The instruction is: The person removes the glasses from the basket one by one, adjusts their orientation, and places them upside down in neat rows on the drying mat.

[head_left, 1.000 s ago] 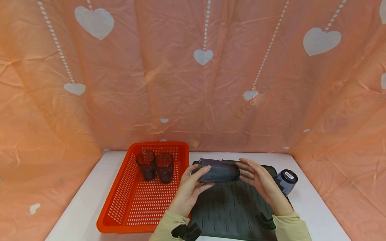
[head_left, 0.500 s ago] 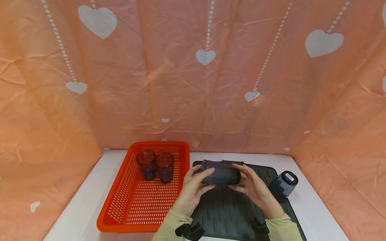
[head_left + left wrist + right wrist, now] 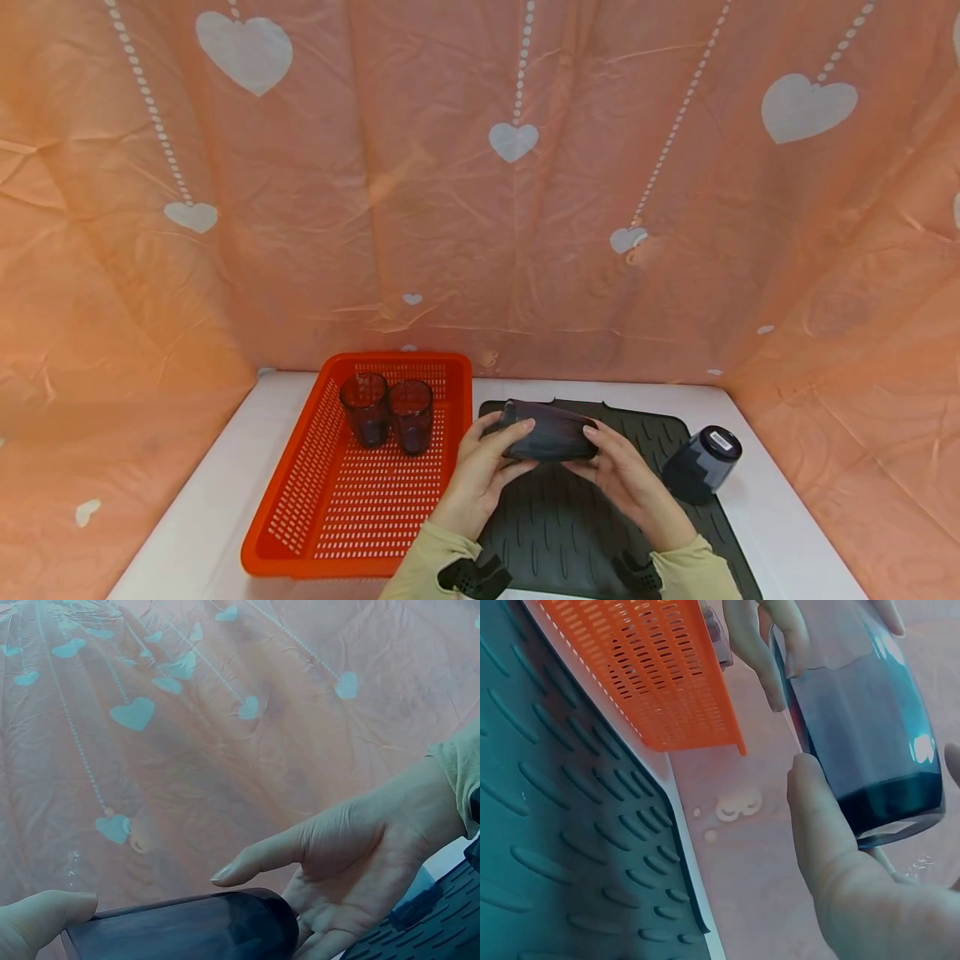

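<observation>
A dark, smoky drinking glass (image 3: 551,432) lies sideways in the air above the black ridged mat (image 3: 573,525). My left hand (image 3: 474,475) grips it near the rim, thumb on top and fingers underneath. At the base end is my right hand (image 3: 626,483), its thumb against the glass and its fingers around the far side, partly hidden. In the right wrist view the thick base of the glass (image 3: 866,727) sits between the right thumb and fingers. A second dark glass (image 3: 701,465) stands upside down at the mat's right edge, a white label on its base.
Left of the mat is an orange-red perforated basket (image 3: 360,546), with two dark glasses standing upright inside, a left one (image 3: 365,412) and a right one (image 3: 411,421). White table (image 3: 187,500) surrounds them. A peach curtain (image 3: 450,208) with hearts hangs behind.
My right hand has moved left and closed around the base end of the held glass. The glass has tilted slightly, its base lower. My left hand keeps its hold.
</observation>
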Demonstrator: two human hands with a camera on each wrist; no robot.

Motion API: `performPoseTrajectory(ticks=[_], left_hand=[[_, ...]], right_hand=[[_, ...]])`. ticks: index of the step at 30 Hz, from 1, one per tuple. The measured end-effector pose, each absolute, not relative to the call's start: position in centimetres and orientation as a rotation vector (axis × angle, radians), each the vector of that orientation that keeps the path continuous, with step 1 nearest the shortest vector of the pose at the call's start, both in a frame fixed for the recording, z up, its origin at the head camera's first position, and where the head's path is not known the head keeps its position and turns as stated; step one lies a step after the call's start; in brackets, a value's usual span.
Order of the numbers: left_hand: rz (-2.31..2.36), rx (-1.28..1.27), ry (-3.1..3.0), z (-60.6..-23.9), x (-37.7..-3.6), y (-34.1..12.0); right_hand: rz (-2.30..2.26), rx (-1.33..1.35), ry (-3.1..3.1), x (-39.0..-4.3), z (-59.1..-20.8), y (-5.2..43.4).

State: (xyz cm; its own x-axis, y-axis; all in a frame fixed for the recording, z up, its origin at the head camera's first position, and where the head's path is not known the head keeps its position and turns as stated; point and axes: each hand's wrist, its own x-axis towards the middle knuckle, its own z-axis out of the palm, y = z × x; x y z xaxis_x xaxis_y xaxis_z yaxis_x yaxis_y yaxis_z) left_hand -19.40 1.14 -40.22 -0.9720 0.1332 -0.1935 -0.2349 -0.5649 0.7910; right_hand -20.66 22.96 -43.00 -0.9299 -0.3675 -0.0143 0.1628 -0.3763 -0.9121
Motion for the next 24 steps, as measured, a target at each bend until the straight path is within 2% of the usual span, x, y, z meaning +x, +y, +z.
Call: performPoseTrajectory(ticks=[24], left_hand=[[2.630, -0.136, 1.361, -40.28, -19.39, 1.51]], right_hand=[[-2.392, -0.239, 1.543, -20.46, -43.11, 22.32]])
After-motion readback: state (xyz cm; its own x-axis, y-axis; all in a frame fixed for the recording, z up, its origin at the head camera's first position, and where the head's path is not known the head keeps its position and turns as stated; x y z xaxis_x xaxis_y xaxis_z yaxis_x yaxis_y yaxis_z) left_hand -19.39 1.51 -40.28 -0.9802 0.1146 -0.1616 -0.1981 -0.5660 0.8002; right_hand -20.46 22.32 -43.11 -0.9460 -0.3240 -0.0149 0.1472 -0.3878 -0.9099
